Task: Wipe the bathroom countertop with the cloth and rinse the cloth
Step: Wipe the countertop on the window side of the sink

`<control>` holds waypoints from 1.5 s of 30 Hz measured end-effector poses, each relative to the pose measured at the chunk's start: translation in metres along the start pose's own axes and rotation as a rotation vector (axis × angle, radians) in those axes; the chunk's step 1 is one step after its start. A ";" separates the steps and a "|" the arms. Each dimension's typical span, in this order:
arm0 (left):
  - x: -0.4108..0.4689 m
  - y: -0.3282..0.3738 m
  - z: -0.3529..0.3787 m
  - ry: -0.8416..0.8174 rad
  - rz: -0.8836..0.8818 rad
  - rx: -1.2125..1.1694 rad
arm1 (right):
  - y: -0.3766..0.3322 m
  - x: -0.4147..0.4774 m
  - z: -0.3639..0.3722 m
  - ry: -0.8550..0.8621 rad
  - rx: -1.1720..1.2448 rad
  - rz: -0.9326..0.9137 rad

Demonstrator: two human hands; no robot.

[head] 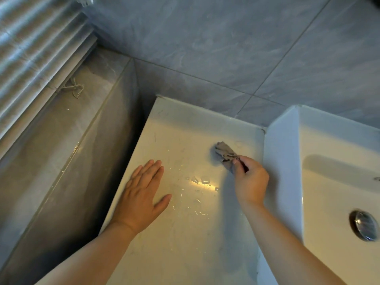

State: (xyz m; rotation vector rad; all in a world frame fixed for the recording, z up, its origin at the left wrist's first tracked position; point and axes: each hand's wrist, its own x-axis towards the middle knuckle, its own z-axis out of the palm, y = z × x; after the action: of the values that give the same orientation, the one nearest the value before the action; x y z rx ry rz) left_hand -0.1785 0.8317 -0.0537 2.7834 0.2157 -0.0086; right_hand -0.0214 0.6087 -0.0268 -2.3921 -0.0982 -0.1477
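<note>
My right hand (249, 182) pinches the grey cloth (225, 154) in its grip to wipe the wet desk (185, 243), while my left hand (141, 198) spreads flat, grip apart, likely bracing.

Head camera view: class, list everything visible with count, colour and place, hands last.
countertop: one, cream-white, centre.
sink: one, white, right.
cloth: one, grey, crumpled on countertop beside sink.
water droplets: several, clear, countertop's middle.
drain stopper: one, chrome, in the sink.
wall tiles: several, grey, behind.
blind: one, pale, upper left.
ledge: one, grey, left below blind.
left hand: one, fingers straight, at countertop's left side.
right hand: one, gripping the cloth.
</note>
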 end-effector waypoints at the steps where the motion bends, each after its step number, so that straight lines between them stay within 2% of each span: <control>1: 0.000 0.000 0.000 -0.002 -0.003 0.003 | -0.005 0.000 -0.006 0.013 -0.002 0.005; 7: 0.000 0.001 -0.002 -0.007 -0.009 -0.004 | -0.021 0.031 -0.032 0.240 -0.158 -0.040; 11: 0.000 0.002 -0.003 -0.003 -0.013 -0.012 | -0.007 0.044 -0.020 0.088 -0.481 -0.043; 14: 0.000 0.002 -0.003 0.004 -0.008 -0.026 | 0.008 0.048 0.000 -0.002 -0.547 0.020; 27: 0.001 0.000 0.000 0.021 -0.005 -0.018 | 0.021 0.070 0.027 0.117 -0.425 -0.013; 33: 0.001 0.001 -0.002 0.009 -0.010 -0.021 | 0.016 0.019 0.020 0.097 -0.252 -0.146; 38: 0.001 0.001 -0.001 0.010 0.001 -0.006 | 0.009 -0.037 0.011 0.060 -0.136 -0.139; 40: 0.001 0.001 -0.001 0.014 -0.001 -0.003 | 0.004 -0.052 0.009 0.030 -0.019 -0.083; 42: 0.000 0.002 -0.001 0.018 -0.005 -0.012 | -0.006 -0.058 0.001 -0.004 0.202 0.070; 45: 0.000 0.003 -0.002 0.029 -0.004 -0.021 | -0.011 -0.048 -0.016 0.134 0.291 0.159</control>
State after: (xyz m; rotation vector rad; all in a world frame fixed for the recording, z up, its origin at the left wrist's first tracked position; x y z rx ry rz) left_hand -0.1784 0.8298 -0.0508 2.7637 0.2277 0.0330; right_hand -0.0716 0.6049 -0.0146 -2.0840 0.1251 -0.2036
